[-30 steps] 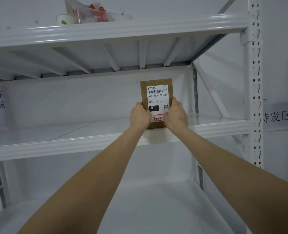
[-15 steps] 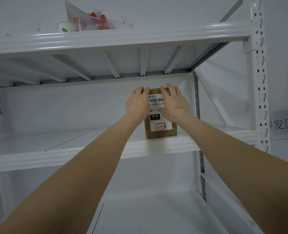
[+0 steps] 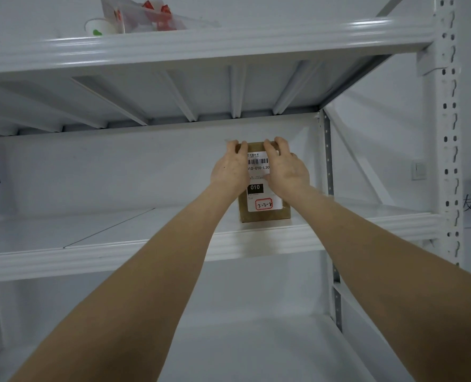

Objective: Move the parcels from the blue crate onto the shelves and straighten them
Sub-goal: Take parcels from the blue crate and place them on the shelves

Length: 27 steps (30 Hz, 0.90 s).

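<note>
The left hand (image 3: pixel 230 168) and right hand (image 3: pixel 287 170) each gripped a top corner of the parcel (image 3: pixel 264 213), apparently squaring it upright on the shelf (image 3: pixel 146 252) beneath them.

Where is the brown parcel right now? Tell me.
In the head view the brown parcel stands upright on the middle shelf, right of centre, left hand and right hand holding its top corners.
</note>
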Tool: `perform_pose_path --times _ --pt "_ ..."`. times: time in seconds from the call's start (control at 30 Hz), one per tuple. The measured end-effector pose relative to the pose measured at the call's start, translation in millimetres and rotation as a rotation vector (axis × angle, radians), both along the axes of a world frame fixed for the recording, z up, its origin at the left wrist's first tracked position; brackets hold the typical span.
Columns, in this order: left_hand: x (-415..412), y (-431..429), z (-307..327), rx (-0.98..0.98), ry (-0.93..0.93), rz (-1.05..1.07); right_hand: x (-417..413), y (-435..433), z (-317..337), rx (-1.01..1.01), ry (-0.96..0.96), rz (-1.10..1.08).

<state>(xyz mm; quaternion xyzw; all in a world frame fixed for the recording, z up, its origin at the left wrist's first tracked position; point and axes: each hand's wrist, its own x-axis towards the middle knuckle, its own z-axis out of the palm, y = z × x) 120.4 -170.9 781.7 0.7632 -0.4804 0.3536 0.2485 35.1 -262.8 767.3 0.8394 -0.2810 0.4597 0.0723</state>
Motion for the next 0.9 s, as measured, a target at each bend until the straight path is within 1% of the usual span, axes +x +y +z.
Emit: perform_pose_path --times 0.4,0.6,0.67,0.77,0.9 --pt "13.5 -17.4 2.9 0.042 0.04 0.045 17.5 -16.9 -1.1 0.038 0.001 0.016" --pt "9.0 -6.8 5.8 0.086 0.099 0.025 6.4 -9.9 1.1 0.107 0.101 0.039" --pt "3.9 -0.5 1.0 0.098 0.121 0.016 0.5 -4.5 -2.5 0.115 0.128 0.023" --pt "-6.4 11.4 -11.5 0.089 0.155 0.032 -9.0 4.8 -12.8 0.066 0.094 0.003" --pt "-21.7 31.4 -37.9 0.071 0.16 0.028 -18.4 22.8 -34.1 0.028 0.052 0.046"
